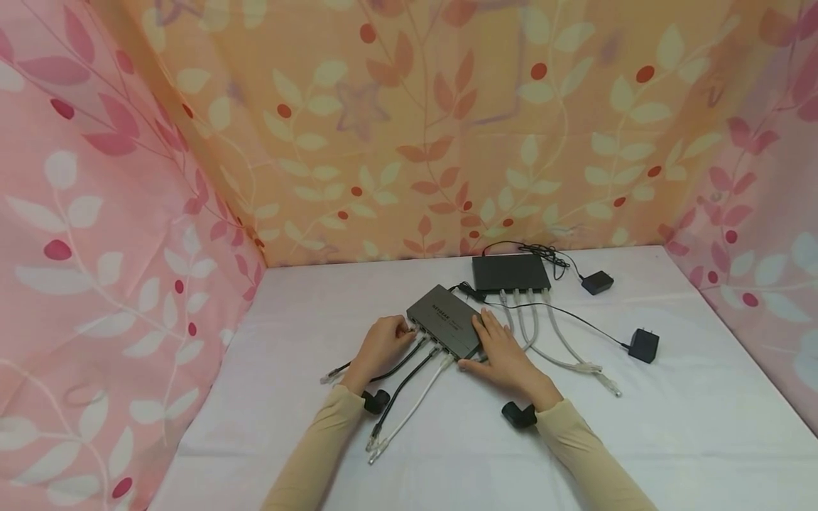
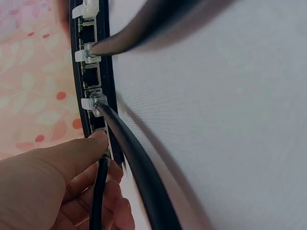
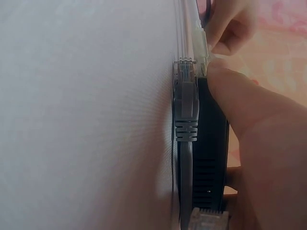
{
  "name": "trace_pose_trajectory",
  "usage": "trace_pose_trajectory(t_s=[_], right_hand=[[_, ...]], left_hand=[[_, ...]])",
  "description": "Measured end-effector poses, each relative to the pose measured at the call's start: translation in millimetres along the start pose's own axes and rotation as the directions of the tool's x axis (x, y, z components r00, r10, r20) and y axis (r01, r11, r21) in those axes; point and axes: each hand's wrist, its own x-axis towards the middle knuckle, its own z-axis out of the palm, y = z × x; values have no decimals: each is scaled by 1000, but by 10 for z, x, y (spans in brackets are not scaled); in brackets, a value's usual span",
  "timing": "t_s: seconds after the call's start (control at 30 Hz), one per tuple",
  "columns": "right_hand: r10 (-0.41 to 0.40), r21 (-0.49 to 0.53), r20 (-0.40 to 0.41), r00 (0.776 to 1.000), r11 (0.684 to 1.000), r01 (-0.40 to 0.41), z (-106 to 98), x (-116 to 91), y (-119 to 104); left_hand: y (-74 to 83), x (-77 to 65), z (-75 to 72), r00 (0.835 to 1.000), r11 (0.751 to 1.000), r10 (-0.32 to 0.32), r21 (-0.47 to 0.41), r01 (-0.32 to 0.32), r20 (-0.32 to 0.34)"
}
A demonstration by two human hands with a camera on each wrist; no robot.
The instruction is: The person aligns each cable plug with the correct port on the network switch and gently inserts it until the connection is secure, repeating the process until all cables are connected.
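Note:
A grey network switch [image 1: 444,319] marked NETGEAR lies at an angle in the middle of the table. My left hand [image 1: 386,344] is at its left front corner; thumb and fingertips pinch the plug end of a black network cable [image 2: 98,191] at the end port, partly hiding the plug. Two more black cables [image 1: 409,380] [image 2: 139,167] and a white cable [image 1: 418,401] are plugged into the front row, with bare ports between them. My right hand [image 1: 505,355] holds the switch's right end, thumb [image 3: 235,91] at the front corner and fingers along the far side.
Behind to the right lies a black switch [image 1: 511,272] with several grey cables [image 1: 556,330] in its front. Two black power adapters [image 1: 597,282] [image 1: 643,345] rest at the right on thin cords. A grey cable's plug [image 3: 187,110] shows beside the nearer switch. Patterned cloth [image 1: 409,128] encloses the table.

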Motion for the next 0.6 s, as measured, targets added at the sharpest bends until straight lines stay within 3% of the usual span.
trace_pose_trajectory(t_s=[0.6], right_hand=[[0, 42, -2, 1000, 999, 0, 13, 8, 11]], left_hand=[[30, 37, 26, 1000, 1000, 18, 3, -18, -14]])
